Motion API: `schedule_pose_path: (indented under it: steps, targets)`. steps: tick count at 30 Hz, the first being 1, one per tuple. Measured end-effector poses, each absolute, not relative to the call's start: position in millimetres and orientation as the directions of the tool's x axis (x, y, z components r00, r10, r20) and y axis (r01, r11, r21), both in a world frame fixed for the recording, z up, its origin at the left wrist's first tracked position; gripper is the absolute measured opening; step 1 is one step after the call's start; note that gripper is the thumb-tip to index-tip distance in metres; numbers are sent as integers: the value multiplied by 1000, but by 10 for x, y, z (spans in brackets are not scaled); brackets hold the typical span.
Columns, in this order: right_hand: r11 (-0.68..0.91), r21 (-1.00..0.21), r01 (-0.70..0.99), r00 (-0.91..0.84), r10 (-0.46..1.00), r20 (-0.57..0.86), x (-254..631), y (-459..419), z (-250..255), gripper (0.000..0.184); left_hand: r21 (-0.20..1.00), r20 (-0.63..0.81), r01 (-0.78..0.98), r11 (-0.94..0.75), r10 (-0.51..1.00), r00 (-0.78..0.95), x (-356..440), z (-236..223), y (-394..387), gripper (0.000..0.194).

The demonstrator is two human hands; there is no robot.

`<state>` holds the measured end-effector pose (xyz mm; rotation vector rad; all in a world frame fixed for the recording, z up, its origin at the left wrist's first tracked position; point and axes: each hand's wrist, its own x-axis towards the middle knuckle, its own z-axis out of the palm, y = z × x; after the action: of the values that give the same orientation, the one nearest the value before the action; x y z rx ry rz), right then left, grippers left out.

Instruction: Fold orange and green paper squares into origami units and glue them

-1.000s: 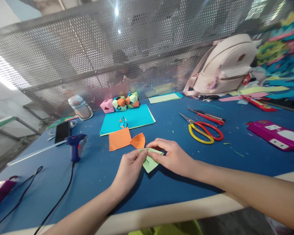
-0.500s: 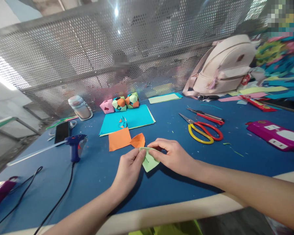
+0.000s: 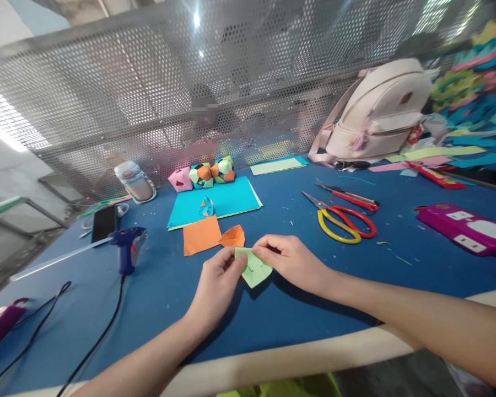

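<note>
A small light-green sheet of paper (image 3: 256, 271) with slits or creases is held between my two hands, just above the blue table. My left hand (image 3: 223, 275) pinches its left edge, thumb on top. Its upper right edge is pinched by the thumb and fingers of my right hand (image 3: 289, 258). Right beyond the hands lie a folded orange paper piece (image 3: 233, 236) and a flat orange sheet (image 3: 201, 236). Behind those, a small blue-and-orange folded piece (image 3: 206, 207) rests on a stack of blue paper (image 3: 235, 196).
Scissors (image 3: 341, 223) and a red cutter (image 3: 355, 199) lie to the right, near a purple power strip (image 3: 465, 227). On the left stands a blue glue gun (image 3: 127, 248) with its cord. Folded paper balls (image 3: 202, 175), a bottle (image 3: 134, 181) and a backpack (image 3: 376, 113) line the back.
My right thumb has drawn back toward the upper right edge of the green paper, so more of its face shows. The left hand is nearly still.
</note>
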<state>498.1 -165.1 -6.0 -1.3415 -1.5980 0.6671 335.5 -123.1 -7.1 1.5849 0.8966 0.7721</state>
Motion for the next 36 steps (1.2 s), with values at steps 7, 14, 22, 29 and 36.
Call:
schedule_pose_path:
  steps: [7, 14, 22, 29, 36]
  targets:
    - [261, -848, 462, -31, 960, 279, 4962, -1660, -83, 22, 952, 53, 249, -178, 897, 439, 3355, -44, -1242, 31]
    - [286, -820, 495, -32, 950, 312, 4968, -1659, -86, 28, 952, 46, 249, -180, 884, 464, 3342, -72, -1235, 30]
    - [275, -843, 462, -39, 956, 290, 4991, -1650, -83, 24, 955, 49, 238, -174, 889, 455, 3355, -43, -1243, 18]
    - [510, -652, 561, -178, 843, 507, 4978, -1695, -125, 33, 957, 50, 235, -169, 895, 444, 3353, -81, -1214, 15]
    - [610, -527, 591, -196, 743, 640, 5005, -1660, -208, 33, 943, 65, 265, -202, 891, 450, 3340, -94, -1190, 15]
